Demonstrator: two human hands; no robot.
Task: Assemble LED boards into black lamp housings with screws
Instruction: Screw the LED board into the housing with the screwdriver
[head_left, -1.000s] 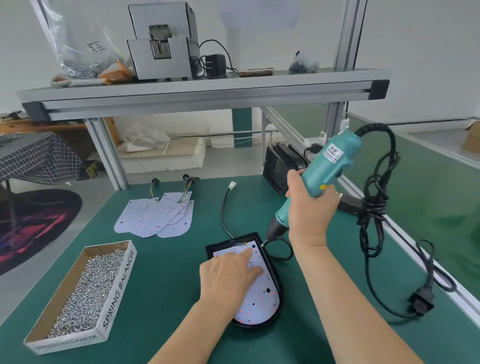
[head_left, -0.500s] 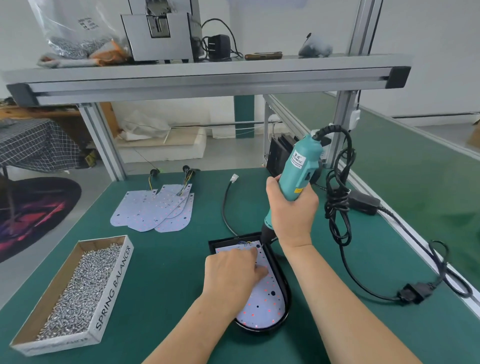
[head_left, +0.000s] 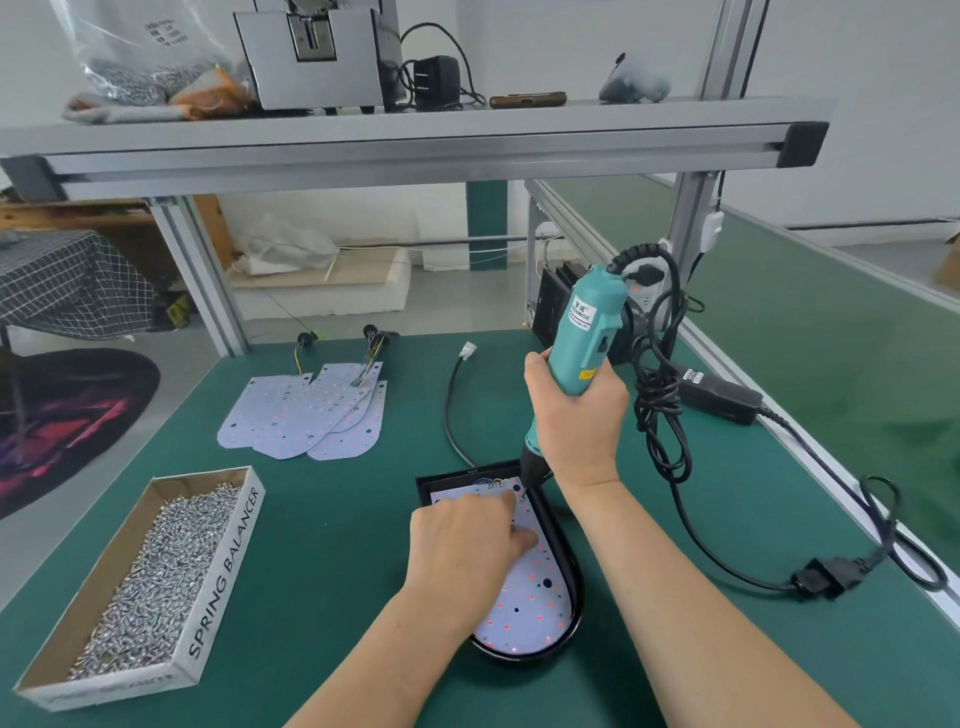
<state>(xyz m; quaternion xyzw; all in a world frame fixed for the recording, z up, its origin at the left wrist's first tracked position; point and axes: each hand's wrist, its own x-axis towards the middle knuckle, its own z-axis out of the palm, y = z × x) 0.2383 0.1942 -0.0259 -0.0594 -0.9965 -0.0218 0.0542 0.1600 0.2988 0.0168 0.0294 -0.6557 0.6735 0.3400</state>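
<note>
Head view, the only 1 supplied. We find 1 black lamp housing lying on the green counter, straight end away from the person, rounded end towards them, so its long axis runs roughly away from the body. An LED board sits inside it.

The left hand lies on the far half of the board, fingers laid out and pressing down, the forefinger reaching to the far right corner. The right hand is wrapped round the teal electric screwdriver, which leans away and to the right. Its black nose comes down at that same corner, just beyond the left fingertips. We judge the coming move turns on this: the bit must stand square over the corner hole, with the left hand bracing beside it.

Not determinable: the bit tip, any screw beneath it, and whether the left fingertips steady 1. The left hand hides the board's far left part.

Also noted: box of screws at left, spare LED boards well apart beyond it.
</note>
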